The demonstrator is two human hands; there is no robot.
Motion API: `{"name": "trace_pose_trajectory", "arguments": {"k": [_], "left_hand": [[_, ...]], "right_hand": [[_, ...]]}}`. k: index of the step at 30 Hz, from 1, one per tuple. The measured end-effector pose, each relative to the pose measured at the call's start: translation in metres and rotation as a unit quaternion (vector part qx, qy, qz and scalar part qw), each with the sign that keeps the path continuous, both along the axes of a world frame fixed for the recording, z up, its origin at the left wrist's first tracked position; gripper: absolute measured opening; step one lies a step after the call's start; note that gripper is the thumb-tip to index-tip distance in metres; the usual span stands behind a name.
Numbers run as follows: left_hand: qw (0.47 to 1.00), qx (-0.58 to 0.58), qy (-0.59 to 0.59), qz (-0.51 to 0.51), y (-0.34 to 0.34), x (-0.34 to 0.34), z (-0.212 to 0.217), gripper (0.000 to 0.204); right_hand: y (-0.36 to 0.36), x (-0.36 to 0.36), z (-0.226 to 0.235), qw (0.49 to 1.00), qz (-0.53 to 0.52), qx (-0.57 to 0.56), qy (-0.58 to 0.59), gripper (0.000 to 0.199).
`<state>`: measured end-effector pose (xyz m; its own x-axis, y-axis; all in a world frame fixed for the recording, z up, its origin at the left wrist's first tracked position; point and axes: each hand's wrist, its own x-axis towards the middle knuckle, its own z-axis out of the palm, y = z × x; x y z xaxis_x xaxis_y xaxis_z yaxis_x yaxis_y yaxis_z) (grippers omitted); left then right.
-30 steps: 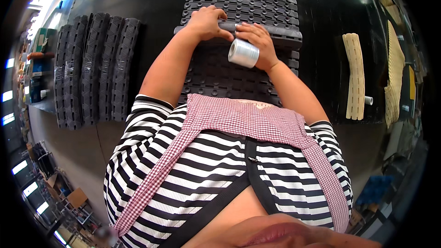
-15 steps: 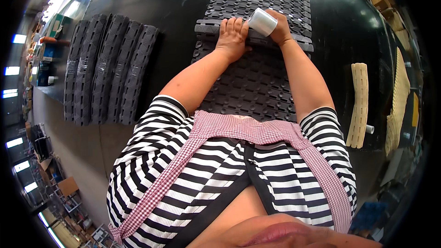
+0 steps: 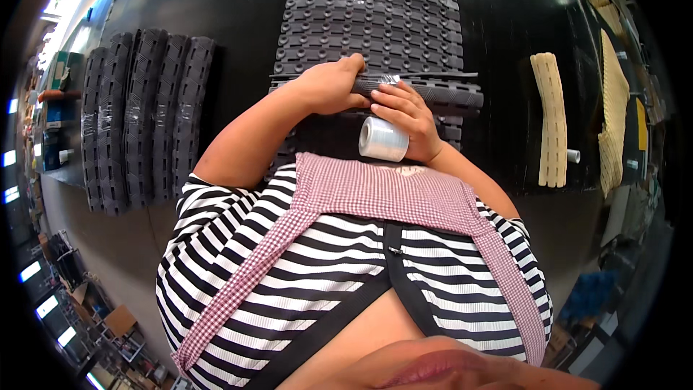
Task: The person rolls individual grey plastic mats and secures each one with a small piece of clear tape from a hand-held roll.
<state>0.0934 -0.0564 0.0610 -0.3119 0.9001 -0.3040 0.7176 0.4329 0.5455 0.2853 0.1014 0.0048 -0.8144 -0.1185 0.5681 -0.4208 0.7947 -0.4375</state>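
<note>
A long black studded rubber mat (image 3: 372, 7) lies on the dark table and runs away from me. Across its near end lies a rolled black mat bundle (image 3: 426, 92). My left hand (image 3: 328, 87) presses down on the bundle's left part. My right hand (image 3: 404, 119) holds a small roll of clear stretch film (image 3: 383, 139) just below the bundle, its fingertips touching the bundle where a strip of film crosses it.
Several rolled black mat bundles (image 3: 141, 119) lie side by side at the left on the table (image 3: 216, 0). A cream ribbed strip (image 3: 550, 119) and a small white tube (image 3: 572, 156) lie at the right, with tan pieces (image 3: 617, 112) beyond them.
My view has shifted, and the hands and bundle now sit nearer my body. The film roll has gone from above the bundle to below it in my right hand.
</note>
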Motion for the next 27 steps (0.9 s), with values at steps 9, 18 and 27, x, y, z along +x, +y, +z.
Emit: {"name": "trace_pose_trajectory", "arguments": {"k": [9, 18, 27], "left_hand": [[0.971, 0.142, 0.182, 0.062, 0.027, -0.032, -0.042, 0.03], [0.918, 0.202, 0.341, 0.02, 0.024, -0.001, -0.088, 0.086], [0.936, 0.179, 0.303, 0.014, 0.115, -0.111, -0.081, 0.074]], "right_hand": [[0.038, -0.074, -0.021, 0.977, -0.086, -0.19, -0.046, 0.033], [0.117, -0.171, -0.012, 0.931, -0.113, -0.33, -0.109, 0.013], [0.083, -0.133, -0.035, 0.991, -0.066, -0.116, 0.008, 0.025]]}}
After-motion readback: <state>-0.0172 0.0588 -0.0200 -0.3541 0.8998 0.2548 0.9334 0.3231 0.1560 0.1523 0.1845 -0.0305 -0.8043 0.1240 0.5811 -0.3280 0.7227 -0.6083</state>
